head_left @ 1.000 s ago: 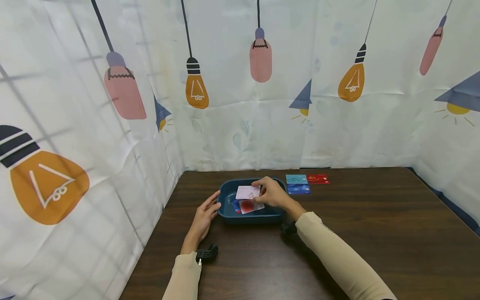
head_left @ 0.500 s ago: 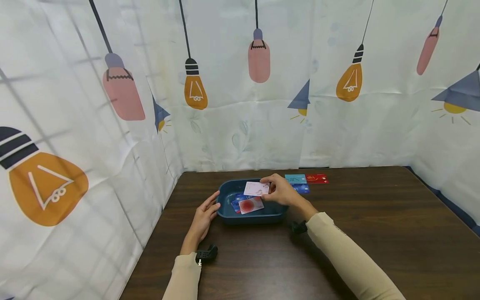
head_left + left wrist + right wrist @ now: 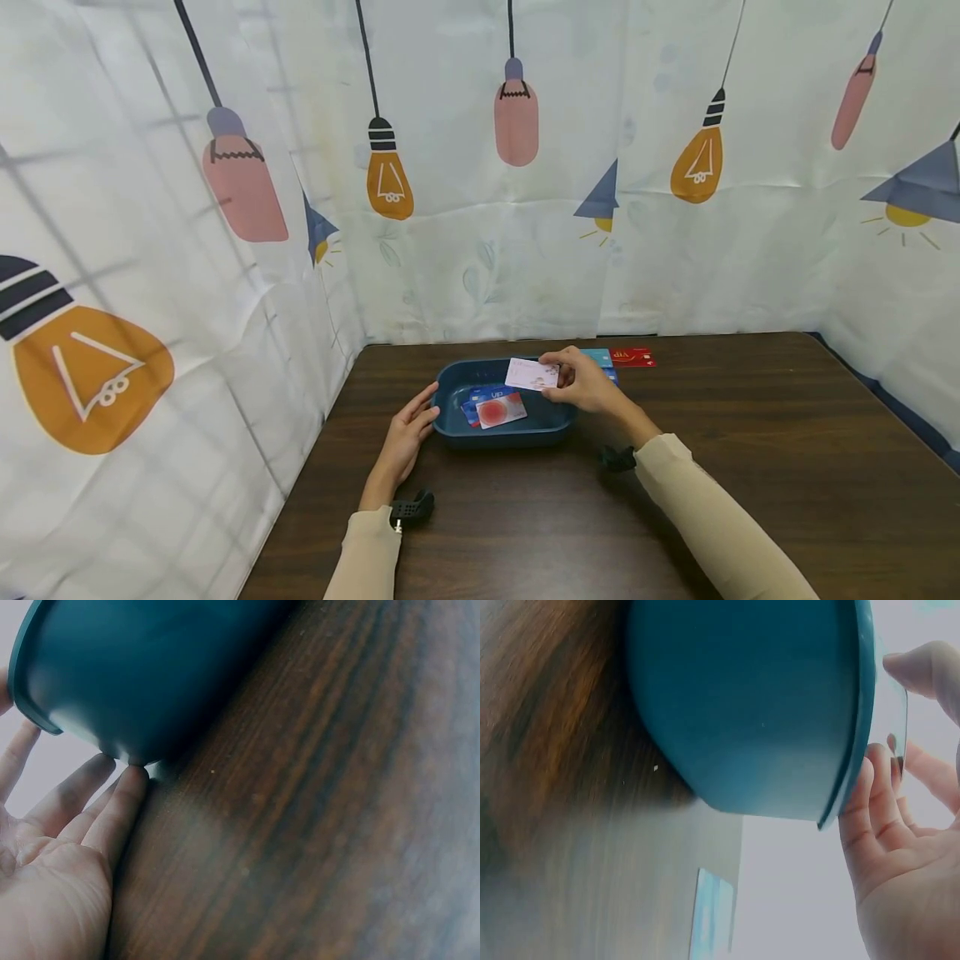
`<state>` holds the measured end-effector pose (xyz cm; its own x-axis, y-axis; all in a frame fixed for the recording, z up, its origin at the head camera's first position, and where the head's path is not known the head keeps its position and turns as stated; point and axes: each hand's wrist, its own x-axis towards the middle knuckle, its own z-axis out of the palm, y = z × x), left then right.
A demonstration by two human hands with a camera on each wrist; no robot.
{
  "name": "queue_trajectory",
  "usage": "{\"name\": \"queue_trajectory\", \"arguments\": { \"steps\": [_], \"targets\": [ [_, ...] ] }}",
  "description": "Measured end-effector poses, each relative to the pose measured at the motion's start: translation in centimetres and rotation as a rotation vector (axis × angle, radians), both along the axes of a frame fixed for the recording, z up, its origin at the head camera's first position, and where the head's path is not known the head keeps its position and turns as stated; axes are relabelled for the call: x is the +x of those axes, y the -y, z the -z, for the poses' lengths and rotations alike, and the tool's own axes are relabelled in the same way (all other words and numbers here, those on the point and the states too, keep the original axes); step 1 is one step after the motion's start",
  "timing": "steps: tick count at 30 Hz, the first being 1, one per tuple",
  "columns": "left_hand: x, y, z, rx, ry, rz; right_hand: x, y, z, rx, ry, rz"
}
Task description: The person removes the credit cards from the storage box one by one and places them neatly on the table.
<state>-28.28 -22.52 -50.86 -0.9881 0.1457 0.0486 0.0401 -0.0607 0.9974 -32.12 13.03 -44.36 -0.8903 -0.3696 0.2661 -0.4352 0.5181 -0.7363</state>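
R hand [image 3: 588, 385] pinches white card [image 3: 528, 374] by its R end, thumb vs fingers, over R part of tray [image 3: 504, 442]. L hand [image 3: 405, 437] has fingers spread & fairly straight, tips touching tray's L end. Red-dot card [image 3: 501, 411] lies in tray, partly over blue cards [image 3: 491, 391].

Risks: white card is thin & held at one end only, so a loose pinch could drop it. R fingers are v. close to rim in R wrist view; too low a path could snag card or knuckles. Too hard a push from L hand could slide tray R. R hand could also nudge teal card [image 3: 597, 357], partly hidden behind it, w/ red card [image 3: 632, 357] just beyond.

Edges/room: far table edge is close behind those cards, by curtain [image 3: 480, 283]. Table [image 3: 750, 433] runs wide to R; more wood b/w forearms.
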Motion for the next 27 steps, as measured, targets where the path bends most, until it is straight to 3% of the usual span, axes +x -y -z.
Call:
{"name": "queue_trajectory", "arguments": {
  "steps": [16, 27],
  "targets": [
    [0.0, 0.1, 0.2, 0.005, 0.001, 0.003, 1.4, -2.2, 0.2, -0.055, -0.023, -0.013],
    [0.0, 0.0, 0.1, 0.009, 0.003, 0.001, 1.3, -3.7, 0.4, -0.049, -0.013, -0.045]
  ]
}}
